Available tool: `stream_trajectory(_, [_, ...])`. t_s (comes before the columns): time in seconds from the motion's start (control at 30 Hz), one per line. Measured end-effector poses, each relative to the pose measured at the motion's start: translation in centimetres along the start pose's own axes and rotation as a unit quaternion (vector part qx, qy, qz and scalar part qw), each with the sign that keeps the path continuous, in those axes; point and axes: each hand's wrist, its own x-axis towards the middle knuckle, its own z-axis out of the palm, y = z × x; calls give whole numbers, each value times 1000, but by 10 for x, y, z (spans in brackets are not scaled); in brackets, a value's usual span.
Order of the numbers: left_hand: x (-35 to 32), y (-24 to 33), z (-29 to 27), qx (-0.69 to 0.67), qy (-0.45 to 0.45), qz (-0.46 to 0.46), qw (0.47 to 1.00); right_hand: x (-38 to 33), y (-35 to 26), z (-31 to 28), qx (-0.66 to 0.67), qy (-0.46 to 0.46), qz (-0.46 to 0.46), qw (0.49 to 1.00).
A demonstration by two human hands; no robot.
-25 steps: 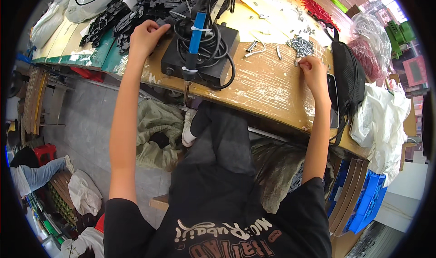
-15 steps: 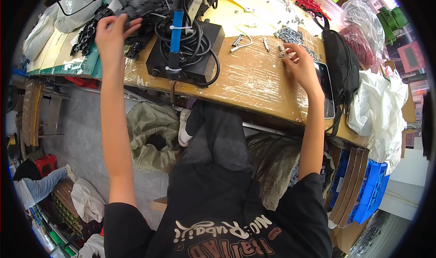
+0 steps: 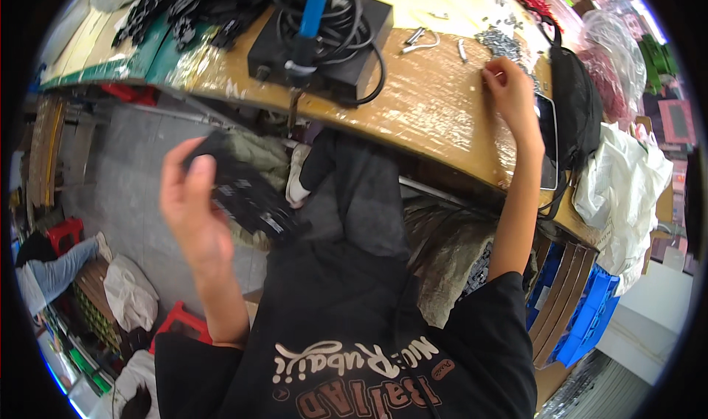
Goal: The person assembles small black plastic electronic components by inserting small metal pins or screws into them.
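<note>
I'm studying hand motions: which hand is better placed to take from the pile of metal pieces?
Likely the right hand: it is beside the metal pieces, though whether it holds anything is unclear. The left hand is away from the table, holding a black part.

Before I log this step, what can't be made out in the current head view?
Head view:
Long black plastic part in the left hand: fine details, lost to motion blur.
Right hand: whether it pinches anything; too small to tell.
Loose heap of black plastic parts: far side, cut off by the top edge.
Slim blue-handled tool: upper end, cut off there too.
</note>
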Motion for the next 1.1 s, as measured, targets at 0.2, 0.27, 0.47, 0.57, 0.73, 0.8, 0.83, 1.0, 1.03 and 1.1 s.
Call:
stream_trajectory(0.2, [-32, -15, 22, 23, -137, -117, 983, -18, 1, -11, 156, 76, 71, 982])
stream_trajectory(0.27, [-39, -18, 29, 17, -157, -146, 977, -34, -13, -19, 190, 95, 64, 975])
stream_trajectory(0.47, [-51, -21, 36, 2, -235, -204, 950, -89, -86, -10, 382, 105, 57, 917])
stream_trajectory(0.57, [-54, -27, 37, -44, -204, -165, 964, -112, -100, -2, 503, 73, 76, 858])
stream_trajectory(0.73, [-58, -39, 35, -232, -58, -141, 961, -142, -121, 14, 645, 50, 84, 758])
stream_trajectory(0.8, [-58, -38, 35, -243, -41, -148, 958, -149, -128, 21, 666, 47, 82, 740])
stream_trajectory(0.83, [-58, -38, 35, -255, -21, -153, 954, -152, -130, 24, 657, 46, 77, 749])
stream_trajectory(1.0, [-64, -28, 41, -270, 18, -160, 949, -155, -144, 31, 701, 47, 105, 704])
stream_trajectory(1.03, [-65, -27, 43, -275, 13, -152, 949, -154, -146, 31, 724, 41, 122, 678])
stream_trajectory(1.1, [-66, -27, 43, -281, 6, -145, 949, -157, -143, 32, 716, 40, 131, 685])
